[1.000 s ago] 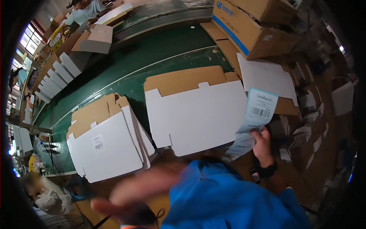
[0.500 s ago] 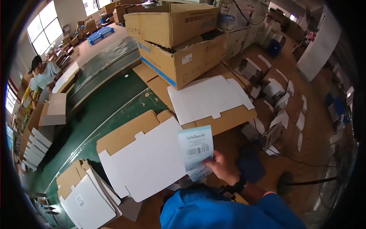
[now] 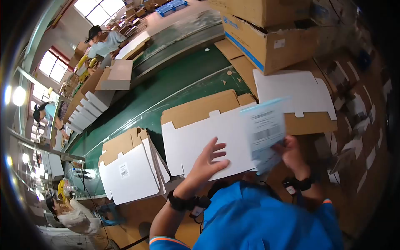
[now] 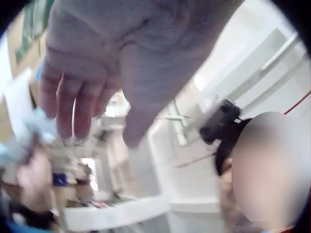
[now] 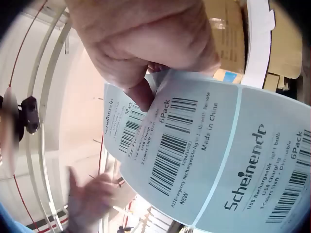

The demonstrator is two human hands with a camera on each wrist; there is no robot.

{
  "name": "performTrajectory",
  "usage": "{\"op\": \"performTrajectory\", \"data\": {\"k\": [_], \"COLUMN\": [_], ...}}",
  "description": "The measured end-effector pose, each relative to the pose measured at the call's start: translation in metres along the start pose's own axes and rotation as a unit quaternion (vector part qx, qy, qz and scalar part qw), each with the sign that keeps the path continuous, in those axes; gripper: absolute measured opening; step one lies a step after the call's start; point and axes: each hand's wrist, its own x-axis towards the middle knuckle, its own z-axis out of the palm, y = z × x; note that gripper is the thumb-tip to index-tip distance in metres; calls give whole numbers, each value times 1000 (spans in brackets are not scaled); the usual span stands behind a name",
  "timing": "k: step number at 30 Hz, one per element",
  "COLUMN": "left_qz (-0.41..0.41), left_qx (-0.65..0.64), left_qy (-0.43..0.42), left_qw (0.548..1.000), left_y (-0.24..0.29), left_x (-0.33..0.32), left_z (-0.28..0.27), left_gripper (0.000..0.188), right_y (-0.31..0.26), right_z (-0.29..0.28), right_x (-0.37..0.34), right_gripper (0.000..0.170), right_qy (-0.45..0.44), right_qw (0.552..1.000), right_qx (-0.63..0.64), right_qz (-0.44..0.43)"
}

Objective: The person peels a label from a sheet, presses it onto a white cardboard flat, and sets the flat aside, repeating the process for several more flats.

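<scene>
My right hand pinches a folded strip of pale blue printed labels; the right wrist view shows thumb and fingers gripping the strip at its fold, with barcodes facing the camera. My left hand is raised over a flat white carton, fingers spread, holding nothing; the left wrist view shows its fingers loosely extended. To the left lies a stack of flat cartons, the top one bearing a small white label. Another flat carton lies to the right.
Large brown boxes are stacked at the back right. A green conveyor surface runs behind the cartons. Folded white cartons stand at the left. One person works across the conveyor; another is at lower left.
My left hand, blurred low at the left one second ago and out of sight half a second ago, is now raised near the strip. The right hand still holds the labels; the head view has turned.
</scene>
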Motion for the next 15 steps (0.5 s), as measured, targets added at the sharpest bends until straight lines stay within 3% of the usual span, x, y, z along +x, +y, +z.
{"op": "performTrajectory", "data": {"k": [1,4,7,8,11,12,14,15], "left_qz": [-25,40,51,16,-2,-8,-18,-22], "left_qx": [-82,-303,-149,-191,-151,-138,-111,-117], "left_qy": [6,-53,51,108,146,142,136,138], "left_qw": [996,951,986,976,978,980,984,983], "left_y": [-22,-44,-40,-50,-70,-76,-86,-88], "left_x": [8,24,28,32,28,23,12,6], "left_z": [-13,-12,-15,-22,-42,-48,-60,-63], "left_gripper": [66,58,48,37,30,29,28,28], "right_y": [14,40,71,72,59,46,3,-11], "right_z": [5,28,59,62,75,63,23,-10], "right_x": [1,7,11,13,8,10,0,-11], "right_gripper": [22,24,27,39,60,77,73,69], "right_qy": [-1,-42,-95,-159,-57,-63,-101,-138], "right_qw": [1000,998,988,964,976,966,979,979], "right_qx": [-19,4,-92,-171,-209,-252,-178,-115], "right_qz": [5,36,80,127,-11,-12,11,93]}}
